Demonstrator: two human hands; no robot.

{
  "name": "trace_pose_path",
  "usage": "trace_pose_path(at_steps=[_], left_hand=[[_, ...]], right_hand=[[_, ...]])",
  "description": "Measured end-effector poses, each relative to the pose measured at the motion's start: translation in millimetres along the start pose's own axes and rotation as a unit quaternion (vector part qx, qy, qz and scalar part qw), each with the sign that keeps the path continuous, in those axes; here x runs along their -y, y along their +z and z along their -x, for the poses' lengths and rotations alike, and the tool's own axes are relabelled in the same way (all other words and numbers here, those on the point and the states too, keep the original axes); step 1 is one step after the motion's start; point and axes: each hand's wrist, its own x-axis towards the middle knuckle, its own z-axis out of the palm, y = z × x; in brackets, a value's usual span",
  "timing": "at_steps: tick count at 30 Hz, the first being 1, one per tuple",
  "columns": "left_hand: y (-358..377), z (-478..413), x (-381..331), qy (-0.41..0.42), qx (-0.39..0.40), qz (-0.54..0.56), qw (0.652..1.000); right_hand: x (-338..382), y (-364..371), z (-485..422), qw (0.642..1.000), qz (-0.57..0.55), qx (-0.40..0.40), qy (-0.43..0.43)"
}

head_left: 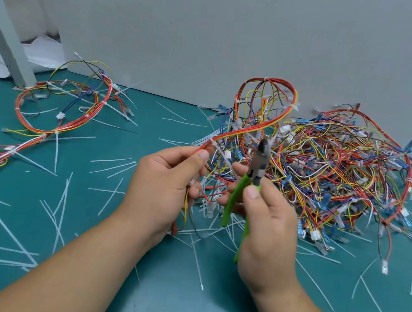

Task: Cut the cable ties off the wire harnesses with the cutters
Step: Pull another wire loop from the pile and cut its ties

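My left hand [168, 177] grips a red, yellow and blue wire harness [264, 103] whose loop rises above the table, with white cable ties [236, 100] still round it. My right hand [267, 216] holds the green-handled cutters [255, 172] upright. Their grey jaws [263, 147] point up beside the held harness, close to a white tie [214, 141] near my left thumb. Whether the jaws touch a tie is unclear.
A big tangled heap of harnesses [341, 173] lies at the right on the teal table [102, 220]. More tied harnesses [62, 105] lie at the left. Several cut white ties [63, 200] litter the surface. A grey wall [216, 31] stands behind, a grey post [3, 35] far left.
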Motion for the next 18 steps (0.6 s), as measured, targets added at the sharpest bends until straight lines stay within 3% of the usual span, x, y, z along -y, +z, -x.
trace_pose_path(at_steps=[4,6,14,18], left_hand=[[-0.8,-2.0,-0.3,-0.016,-0.036,0.031,0.999],[0.0,-2.7,0.3,-0.019,-0.052,0.029,0.998],[0.8,1.7,-0.3,0.048,-0.066,-0.003,0.997],[-0.3,1.8,-0.7,0.065,-0.075,-0.019,0.995]], right_hand=[[2.9,2.0,5.6,0.982,0.112,0.086,-0.126],[3.5,3.3,8.2,0.973,0.133,0.118,-0.145],[-1.4,4.4,4.8,0.981,0.167,0.077,-0.058],[-3.6,7.3,6.0,0.980,0.180,0.063,-0.063]])
